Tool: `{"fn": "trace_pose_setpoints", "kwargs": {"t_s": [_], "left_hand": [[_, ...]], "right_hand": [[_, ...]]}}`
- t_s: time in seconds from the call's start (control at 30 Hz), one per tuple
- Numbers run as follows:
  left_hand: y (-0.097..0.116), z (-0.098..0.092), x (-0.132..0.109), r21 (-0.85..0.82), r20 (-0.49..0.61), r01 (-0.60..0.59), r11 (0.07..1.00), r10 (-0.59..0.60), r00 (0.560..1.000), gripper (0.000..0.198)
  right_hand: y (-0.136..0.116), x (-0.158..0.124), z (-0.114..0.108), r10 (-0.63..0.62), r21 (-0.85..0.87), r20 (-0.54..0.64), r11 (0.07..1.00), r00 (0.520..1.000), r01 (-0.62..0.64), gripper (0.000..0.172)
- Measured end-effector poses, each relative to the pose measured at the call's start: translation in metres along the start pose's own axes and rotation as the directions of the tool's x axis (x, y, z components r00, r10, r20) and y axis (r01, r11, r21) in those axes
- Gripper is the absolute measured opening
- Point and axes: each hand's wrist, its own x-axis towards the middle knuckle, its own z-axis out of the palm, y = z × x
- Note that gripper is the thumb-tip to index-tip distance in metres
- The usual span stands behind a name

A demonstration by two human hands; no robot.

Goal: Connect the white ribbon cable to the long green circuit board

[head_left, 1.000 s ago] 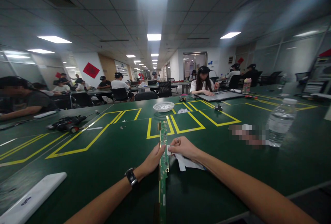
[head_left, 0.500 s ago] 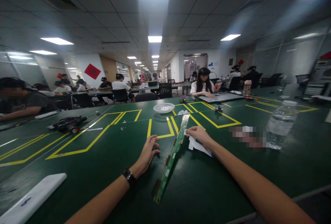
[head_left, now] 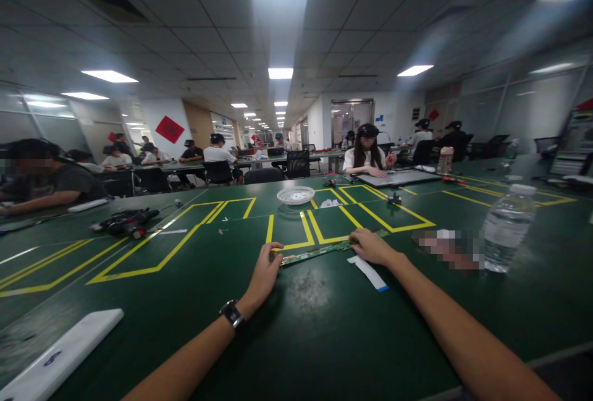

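Note:
A long, narrow green circuit board [head_left: 319, 254] lies nearly crosswise in front of me, low over or on the green table [head_left: 296, 339]. At its left end is my left hand [head_left: 269, 262], with fingers bent and closed on the board's tip. My right hand [head_left: 370, 245] pinches the board toward its right end, which sticks out past the fingers. A white flat ribbon cable [head_left: 369, 272] with a blue tip hangs or lies just below my right hand.
Beyond the board stands a white plastic basket [head_left: 295, 196] among yellow tape outlines. A water bottle [head_left: 504, 228] is on the right, a white bar [head_left: 65, 351] at near left, a black device [head_left: 127, 223] at far left. A person [head_left: 365, 154] sits across the table.
The board has swung from pointing away from me to nearly crosswise and sits lower. My left hand, open before, now holds its left end. The ribbon cable shows more fully.

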Motion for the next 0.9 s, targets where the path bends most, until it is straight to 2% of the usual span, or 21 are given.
{"fn": "trace_pose_setpoints", "kwargs": {"t_s": [0.1,0.17,0.4,0.6,0.73,0.9], "left_hand": [[0.003,0.003,-0.002,0.162,0.052,-0.128,0.978,0.122,0.991,0.022],[0.004,0.004,-0.003,0.2,0.076,-0.161,0.966,0.149,0.986,0.02],[0.002,0.004,-0.002,0.238,0.138,-0.203,0.95,0.174,0.975,0.018],[0.001,0.006,-0.002,0.234,0.19,-0.205,0.95,0.162,0.968,0.017],[0.003,0.007,-0.004,0.228,0.202,-0.189,0.955,0.143,0.969,0.017],[0.007,0.008,-0.007,0.203,0.215,-0.173,0.964,0.128,0.968,0.02]], "right_hand": [[-0.003,0.001,0.014,0.052,-0.065,-0.052,0.996,0.997,-0.055,0.023],[-0.005,0.003,0.019,0.11,-0.098,-0.072,0.988,0.991,-0.117,0.025],[-0.009,0.007,0.02,0.194,-0.099,-0.039,0.975,0.98,-0.197,0.028],[-0.019,0.006,0.018,0.333,-0.092,-0.024,0.938,0.943,-0.334,0.028],[-0.03,0.005,0.02,0.346,-0.155,-0.082,0.922,0.935,-0.355,0.03],[-0.031,0.005,0.025,0.279,-0.206,-0.136,0.931,0.951,-0.303,0.028]]}}
